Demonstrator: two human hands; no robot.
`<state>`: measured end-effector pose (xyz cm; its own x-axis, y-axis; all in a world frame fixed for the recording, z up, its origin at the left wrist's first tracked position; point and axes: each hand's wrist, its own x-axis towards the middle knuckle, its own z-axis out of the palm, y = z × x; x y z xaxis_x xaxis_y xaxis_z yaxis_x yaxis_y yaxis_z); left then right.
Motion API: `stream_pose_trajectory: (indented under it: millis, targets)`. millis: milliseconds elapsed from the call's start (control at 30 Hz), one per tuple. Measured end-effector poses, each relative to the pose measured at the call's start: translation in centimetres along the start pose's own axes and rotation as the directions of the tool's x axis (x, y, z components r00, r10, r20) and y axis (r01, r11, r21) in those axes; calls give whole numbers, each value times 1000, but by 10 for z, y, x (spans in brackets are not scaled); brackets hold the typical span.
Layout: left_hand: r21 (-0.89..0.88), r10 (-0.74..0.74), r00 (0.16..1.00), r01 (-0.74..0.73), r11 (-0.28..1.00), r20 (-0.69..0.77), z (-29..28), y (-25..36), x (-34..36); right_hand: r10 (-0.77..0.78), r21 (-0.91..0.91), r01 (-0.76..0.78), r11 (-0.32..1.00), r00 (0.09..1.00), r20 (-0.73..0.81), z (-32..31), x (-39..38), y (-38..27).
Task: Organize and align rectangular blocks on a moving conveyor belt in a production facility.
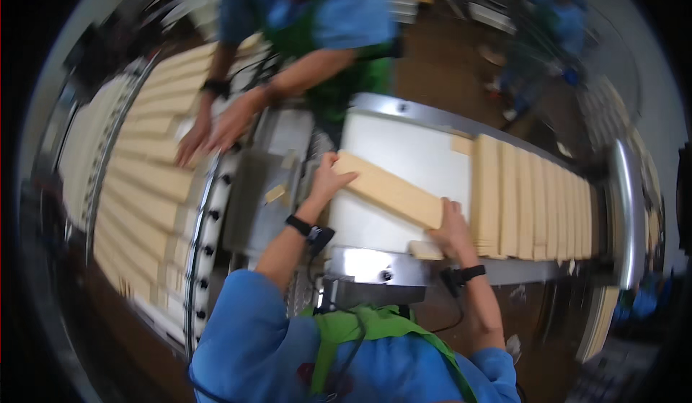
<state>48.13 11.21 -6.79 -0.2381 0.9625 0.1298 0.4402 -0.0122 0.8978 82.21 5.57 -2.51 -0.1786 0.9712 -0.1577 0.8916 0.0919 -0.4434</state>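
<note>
A long pale-yellow slab (389,190), of a material I cannot make out, lies slantwise between my hands above a white belt (414,140). My left hand (329,181) grips its far-left end, thumb on the top face. At the near-right end, my right hand (454,231) is closed around it. Beside the right hand, a short pale piece (425,250) rests on the near metal edge. Upright slabs of the same colour (530,197) stand packed in a row to the right on the belt. Another small piece (461,143) sits by the row's far-left corner.
On the left, a conveyor (193,251) carries many pale strips (140,187). Across from me, a co-worker's hands (209,125) reach over those strips. A metal tray (252,219) with a small scrap (275,192) lies between. A metal bar (626,212) rises at the right; another person (551,35) is farther back.
</note>
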Motion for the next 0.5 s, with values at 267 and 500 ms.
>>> stream_pose_trajectory:
  millis: [267, 500]
  targets:
    - [-8, -21, 787, 21, 1000, -617, -241, 33, -103, -476, 61, 505, 861, 843, -251, 39, -6, -201]
    - [-26, -1, 491, -45, 999, -871, -538, -31, -262, -764, 702, 473, 533, 626, 158, 133, -96, -432]
